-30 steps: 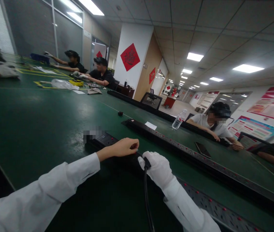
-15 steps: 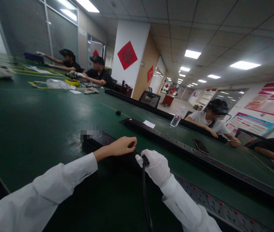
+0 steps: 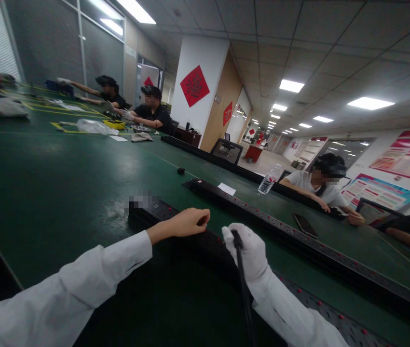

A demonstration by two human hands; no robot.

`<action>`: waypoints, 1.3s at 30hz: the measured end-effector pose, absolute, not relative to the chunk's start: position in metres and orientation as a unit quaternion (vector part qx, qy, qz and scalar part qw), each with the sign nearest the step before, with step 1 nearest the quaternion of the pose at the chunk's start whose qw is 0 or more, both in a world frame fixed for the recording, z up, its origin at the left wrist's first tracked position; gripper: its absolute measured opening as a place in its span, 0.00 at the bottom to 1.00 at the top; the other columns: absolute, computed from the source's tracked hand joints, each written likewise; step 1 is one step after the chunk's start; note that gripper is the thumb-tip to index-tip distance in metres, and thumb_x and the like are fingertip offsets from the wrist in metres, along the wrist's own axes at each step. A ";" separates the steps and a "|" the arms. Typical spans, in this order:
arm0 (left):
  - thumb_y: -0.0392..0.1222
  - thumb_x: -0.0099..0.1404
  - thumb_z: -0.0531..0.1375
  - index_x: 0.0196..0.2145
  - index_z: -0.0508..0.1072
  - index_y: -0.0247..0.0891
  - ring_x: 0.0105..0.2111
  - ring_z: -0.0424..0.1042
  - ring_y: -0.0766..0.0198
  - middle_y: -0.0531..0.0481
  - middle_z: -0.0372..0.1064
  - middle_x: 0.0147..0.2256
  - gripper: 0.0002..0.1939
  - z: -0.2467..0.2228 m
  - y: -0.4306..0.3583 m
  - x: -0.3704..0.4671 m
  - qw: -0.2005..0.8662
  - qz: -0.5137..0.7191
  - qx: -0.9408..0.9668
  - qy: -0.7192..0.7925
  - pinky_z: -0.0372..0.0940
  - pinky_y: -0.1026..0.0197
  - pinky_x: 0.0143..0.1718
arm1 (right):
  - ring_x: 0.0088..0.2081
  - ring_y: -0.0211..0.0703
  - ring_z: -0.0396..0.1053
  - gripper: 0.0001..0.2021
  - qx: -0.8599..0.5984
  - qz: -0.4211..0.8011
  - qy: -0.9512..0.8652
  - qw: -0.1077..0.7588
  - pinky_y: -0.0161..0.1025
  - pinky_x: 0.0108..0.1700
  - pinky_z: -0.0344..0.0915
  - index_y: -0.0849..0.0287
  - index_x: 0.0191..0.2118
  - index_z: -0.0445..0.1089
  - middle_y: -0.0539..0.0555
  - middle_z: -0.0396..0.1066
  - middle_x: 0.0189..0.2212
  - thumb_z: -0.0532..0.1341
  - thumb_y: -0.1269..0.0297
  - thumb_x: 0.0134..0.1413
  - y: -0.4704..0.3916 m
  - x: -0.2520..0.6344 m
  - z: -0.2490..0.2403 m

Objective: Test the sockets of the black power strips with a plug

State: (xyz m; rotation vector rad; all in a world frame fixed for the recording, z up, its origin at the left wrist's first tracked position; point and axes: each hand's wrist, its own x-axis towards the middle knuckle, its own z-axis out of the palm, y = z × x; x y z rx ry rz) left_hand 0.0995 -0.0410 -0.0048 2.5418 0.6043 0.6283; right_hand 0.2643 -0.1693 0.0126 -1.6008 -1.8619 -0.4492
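Note:
A long black power strip (image 3: pixel 159 208) with red-dotted sockets runs slantwise across the table below me. Against it lies my bare left hand (image 3: pixel 190 222), its fingers curled closed; what is inside them, if anything, is hidden. A little to the right, my gloved right hand (image 3: pixel 250 248) grips the end of a black power cord (image 3: pixel 241 274), which hangs down toward the bottom of the view. The plug end is mostly covered by the white glove. The strip continues beyond my right forearm, showing several red dots.
A second power strip (image 3: pixel 263 214) lies parallel behind. Near it are a small black piece (image 3: pixel 181 171), white paper (image 3: pixel 226 189), a water bottle (image 3: pixel 269 179) and a phone (image 3: pixel 304 225). Co-workers sit across the green table (image 3: pixel 63 193), and a person's gloved hand (image 3: pixel 7 106) is far left.
My right hand has moved slightly right with the cord, widening the gap to my left hand. The left hand stays by the strip. The whole view has shifted a little.

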 end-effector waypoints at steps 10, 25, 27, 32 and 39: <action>0.39 0.54 0.55 0.32 0.65 0.38 0.27 0.65 0.66 0.52 0.67 0.30 0.06 -0.004 -0.040 0.098 0.211 0.223 0.925 0.226 0.55 0.66 0.29 | 0.22 0.33 0.63 0.19 -0.615 0.099 -0.707 0.335 0.30 0.25 0.57 0.56 0.26 0.64 0.46 0.65 0.19 0.46 0.49 0.55 -0.151 0.251 0.015; 0.37 0.53 0.55 0.29 0.65 0.37 0.30 0.65 0.65 0.51 0.67 0.31 0.03 -0.010 -0.034 0.099 0.218 0.285 0.888 0.288 0.57 0.65 0.33 | 0.22 0.33 0.61 0.18 -0.522 -0.247 -0.809 0.111 0.32 0.25 0.45 0.55 0.27 0.67 0.48 0.67 0.19 0.46 0.53 0.56 -0.125 0.241 0.029; 0.38 0.54 0.55 0.29 0.66 0.37 0.30 0.65 0.66 0.51 0.67 0.31 0.03 -0.011 -0.032 0.100 0.234 0.287 0.882 0.290 0.58 0.65 0.32 | 0.22 0.33 0.61 0.18 -0.514 -0.267 -0.808 0.103 0.33 0.25 0.43 0.56 0.28 0.67 0.49 0.67 0.20 0.45 0.53 0.56 -0.126 0.238 0.027; 0.38 0.54 0.54 0.28 0.66 0.36 0.29 0.65 0.67 0.53 0.67 0.29 0.04 -0.014 -0.026 0.101 0.258 0.298 0.870 0.295 0.58 0.66 0.33 | 0.22 0.34 0.61 0.18 -0.506 -0.272 -0.812 0.104 0.34 0.25 0.42 0.56 0.27 0.66 0.49 0.67 0.20 0.45 0.54 0.57 -0.128 0.234 0.020; 0.39 0.55 0.54 0.28 0.66 0.37 0.30 0.65 0.67 0.53 0.67 0.29 0.04 -0.012 -0.029 0.102 0.261 0.298 0.871 0.292 0.59 0.65 0.33 | 0.23 0.35 0.61 0.19 -0.475 -0.234 -0.845 0.078 0.33 0.25 0.43 0.57 0.28 0.65 0.50 0.67 0.20 0.45 0.51 0.56 -0.126 0.237 0.022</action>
